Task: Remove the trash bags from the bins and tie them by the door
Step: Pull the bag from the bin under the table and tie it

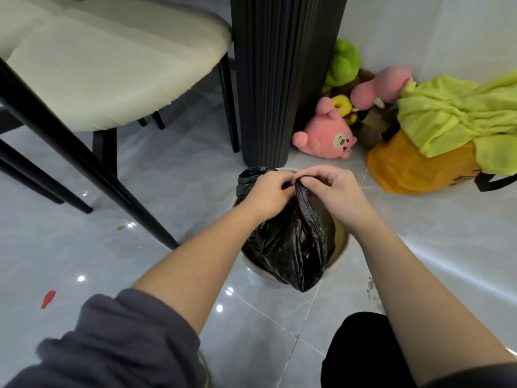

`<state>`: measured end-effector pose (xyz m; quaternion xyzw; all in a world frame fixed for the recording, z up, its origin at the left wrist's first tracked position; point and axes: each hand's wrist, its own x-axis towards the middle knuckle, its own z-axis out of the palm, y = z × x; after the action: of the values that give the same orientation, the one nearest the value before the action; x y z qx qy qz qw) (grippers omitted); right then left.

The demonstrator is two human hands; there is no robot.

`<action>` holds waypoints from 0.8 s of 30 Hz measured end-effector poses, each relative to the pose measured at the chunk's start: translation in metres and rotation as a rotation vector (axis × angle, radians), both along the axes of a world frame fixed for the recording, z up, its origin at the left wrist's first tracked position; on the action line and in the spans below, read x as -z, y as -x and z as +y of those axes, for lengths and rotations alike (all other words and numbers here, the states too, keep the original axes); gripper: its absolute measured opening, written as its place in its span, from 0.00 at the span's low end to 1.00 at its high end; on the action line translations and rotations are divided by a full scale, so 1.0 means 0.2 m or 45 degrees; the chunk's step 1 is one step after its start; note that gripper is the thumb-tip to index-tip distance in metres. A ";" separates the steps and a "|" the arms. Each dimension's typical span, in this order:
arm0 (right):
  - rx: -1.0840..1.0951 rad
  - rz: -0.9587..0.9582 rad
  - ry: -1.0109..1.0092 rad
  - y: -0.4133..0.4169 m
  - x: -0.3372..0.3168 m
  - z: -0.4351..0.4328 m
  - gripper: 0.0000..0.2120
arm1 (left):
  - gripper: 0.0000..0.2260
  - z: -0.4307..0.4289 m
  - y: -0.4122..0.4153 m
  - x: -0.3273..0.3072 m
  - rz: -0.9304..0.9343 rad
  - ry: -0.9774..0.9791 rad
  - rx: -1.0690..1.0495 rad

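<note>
A ribbed column [279, 79] stood just behind the bin [337, 260]; a chair leg [112, 185] slanted near its left, an orange bag [414, 169] right. Open floor [265, 317] lay nearer the person

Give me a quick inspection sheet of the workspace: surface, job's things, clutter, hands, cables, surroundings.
Surface: glossy grey tiled floor.
Job's things: black trash bag, mouth gathered, sitting in the pale round bin; no door in view.
Clutter: red scrap and a small brown crumb on the floor, left side.
Hands: left hand and right hand both pinch the bag's gathered top.
Cables: nothing seen.
Surroundings: cream chair, black fluted pedestal, pink plush toy among others, yellow bag topped with green cloth, white wall.
</note>
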<state>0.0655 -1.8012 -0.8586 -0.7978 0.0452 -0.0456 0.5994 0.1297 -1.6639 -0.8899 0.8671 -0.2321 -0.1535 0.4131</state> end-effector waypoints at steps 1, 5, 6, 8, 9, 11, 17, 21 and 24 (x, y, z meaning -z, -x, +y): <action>0.006 -0.001 -0.009 0.00 0.01 0.00 0.09 | 0.08 0.00 0.00 0.01 -0.004 0.000 -0.038; 0.107 0.019 -0.117 0.02 0.03 -0.02 0.10 | 0.09 -0.01 0.02 -0.01 -0.020 0.074 -0.176; 0.173 0.036 -0.119 0.02 0.05 -0.03 0.10 | 0.10 -0.01 0.02 -0.01 0.003 0.107 -0.197; 0.334 0.128 0.130 0.01 0.14 -0.10 0.13 | 0.08 0.00 0.02 -0.03 0.068 0.158 -0.227; 0.373 0.196 0.305 0.00 0.18 -0.14 0.16 | 0.07 0.00 0.02 -0.04 0.088 0.175 -0.238; 0.414 0.351 0.498 0.01 0.27 -0.18 0.24 | 0.08 0.01 0.02 -0.08 0.074 0.187 -0.255; 0.359 0.543 0.558 0.03 0.35 -0.20 0.11 | 0.10 0.00 0.01 -0.19 0.040 0.304 -0.326; 0.300 0.548 0.367 0.03 0.33 -0.17 0.15 | 0.13 0.03 -0.02 -0.28 -0.012 0.415 -0.362; 0.282 0.517 0.599 0.03 0.37 -0.17 0.15 | 0.13 0.08 -0.02 -0.33 -0.045 0.453 -0.374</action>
<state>0.0601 -1.8351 -0.9318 -0.8974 0.2387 0.0403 0.3689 0.1342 -1.6487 -0.8236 0.8077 -0.1341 -0.0334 0.5732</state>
